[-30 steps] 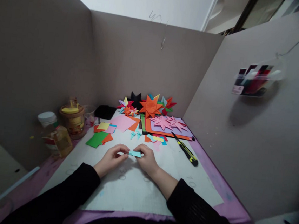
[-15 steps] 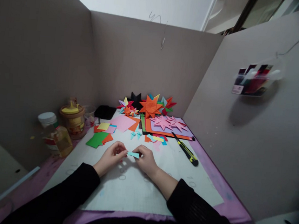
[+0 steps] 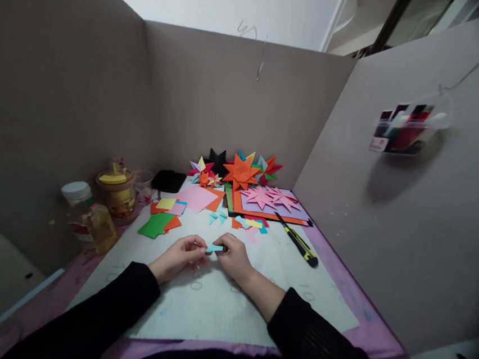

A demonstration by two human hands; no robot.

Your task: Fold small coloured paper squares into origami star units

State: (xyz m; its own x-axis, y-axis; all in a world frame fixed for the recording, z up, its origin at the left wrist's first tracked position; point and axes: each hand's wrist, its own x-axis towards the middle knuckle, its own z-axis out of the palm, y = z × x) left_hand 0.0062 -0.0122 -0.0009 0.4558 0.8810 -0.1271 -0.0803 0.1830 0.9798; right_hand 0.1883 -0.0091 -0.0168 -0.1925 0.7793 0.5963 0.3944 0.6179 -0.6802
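Between my two hands, a small piece of folded light-blue paper (image 3: 215, 249) is held a little above the white sheet (image 3: 209, 317). My left hand (image 3: 181, 257) pinches its left end with thumb and forefinger. On the other side my right hand (image 3: 234, 258) is closed on the right end, which its fingers partly hide. Just beyond lie small light-blue folded pieces (image 3: 218, 217). Coloured paper scraps (image 3: 251, 223) rest to their right, and a green paper sheet (image 3: 156, 224) lies to the left of my hands.
A yellow-and-black utility knife (image 3: 297, 240) lies at the right. Folded paper stars (image 3: 241, 172) stand against the back wall, with pink stars (image 3: 261, 197) on stacked paper. A glue bottle (image 3: 95, 225) and a brown jar (image 3: 119, 196) stand on the left.
The light-blue paper has tilted, so a narrower side now shows. My left hand has turned slightly and its lower fingers have shifted; my right hand has barely moved.
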